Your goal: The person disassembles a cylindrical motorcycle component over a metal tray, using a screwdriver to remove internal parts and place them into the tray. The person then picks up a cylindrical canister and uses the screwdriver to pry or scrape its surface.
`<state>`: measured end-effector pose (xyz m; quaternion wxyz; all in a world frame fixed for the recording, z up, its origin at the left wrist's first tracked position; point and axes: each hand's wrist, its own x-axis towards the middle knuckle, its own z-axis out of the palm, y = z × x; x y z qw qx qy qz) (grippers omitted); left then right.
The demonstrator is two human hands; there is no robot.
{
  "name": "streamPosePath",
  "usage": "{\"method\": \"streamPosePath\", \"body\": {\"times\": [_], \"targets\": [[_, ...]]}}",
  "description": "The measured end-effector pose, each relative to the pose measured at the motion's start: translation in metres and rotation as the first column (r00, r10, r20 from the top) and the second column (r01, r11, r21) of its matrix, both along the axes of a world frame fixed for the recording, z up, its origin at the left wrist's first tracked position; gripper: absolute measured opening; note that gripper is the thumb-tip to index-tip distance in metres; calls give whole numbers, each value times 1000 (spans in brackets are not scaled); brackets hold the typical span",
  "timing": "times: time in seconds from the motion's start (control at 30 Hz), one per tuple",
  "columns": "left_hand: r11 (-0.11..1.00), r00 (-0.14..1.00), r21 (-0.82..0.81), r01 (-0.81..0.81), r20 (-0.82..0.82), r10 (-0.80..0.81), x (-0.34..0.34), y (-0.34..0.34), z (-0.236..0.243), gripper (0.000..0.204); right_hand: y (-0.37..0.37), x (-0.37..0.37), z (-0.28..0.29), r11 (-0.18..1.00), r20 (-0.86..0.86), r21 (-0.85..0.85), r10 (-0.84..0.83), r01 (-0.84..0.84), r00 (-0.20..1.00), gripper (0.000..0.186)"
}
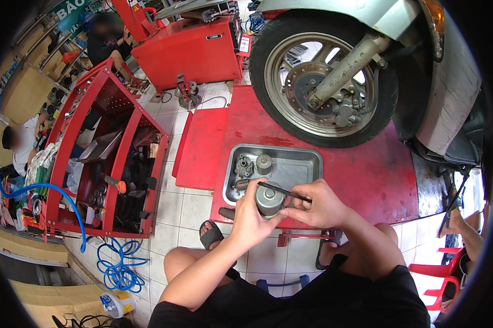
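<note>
My left hand (253, 218) is closed around a silver cylindrical metal part (270, 201), held upright over the near edge of the metal tray (316, 164). My right hand (320, 206) pinches a thin black rod (285, 191) that lies slantwise across the top of the cylinder. The rod's other end reaches the left fingers, and my right fingertips also meet the cylinder's lower side. Inside the tray sit a smaller metal cylinder (264, 163) and a grey casting with holes (244, 165). A dark handle-like object (227, 213) lies beside the tray's near left corner.
The tray rests on a red platform (367, 180) below a motorbike's front wheel (323, 82). A red tool cart (107, 158) stands left, with a coiled blue hose (120, 265) on the floor. Other people sit at the far left and right, near a red plastic chair (441, 273).
</note>
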<state>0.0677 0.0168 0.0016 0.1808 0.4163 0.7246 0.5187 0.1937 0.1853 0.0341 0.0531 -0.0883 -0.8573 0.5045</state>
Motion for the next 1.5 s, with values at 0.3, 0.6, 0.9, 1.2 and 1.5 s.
{"method": "streamPosePath", "body": {"times": [0.3, 0.6, 0.9, 1.2, 1.5], "targets": [[999, 999, 51, -6, -49, 9, 0, 1, 1, 72, 0, -1, -7, 1000, -23, 29, -5, 6, 1000, 23], [999, 999, 49, 12, -39, -10, 1, 1, 5, 65, -1, -1, -3, 1000, -9, -11, 8, -8, 1000, 19], [999, 999, 38, 11, -38, -10, 0, 0, 4, 67, -1, -2, -2, 1000, -5, -21, -2, 2, 1000, 21], [1000, 999, -5, 11, -35, -11, -1, 0, 3, 70, 1, -1, -2, 999, -2, -48, 19, -19, 1000, 21], [1000, 999, 21, 15, -35, -14, 0, 1, 4, 74, 26, 5, 1, 956, -208, -285, -131, 68, 969, 30]]}}
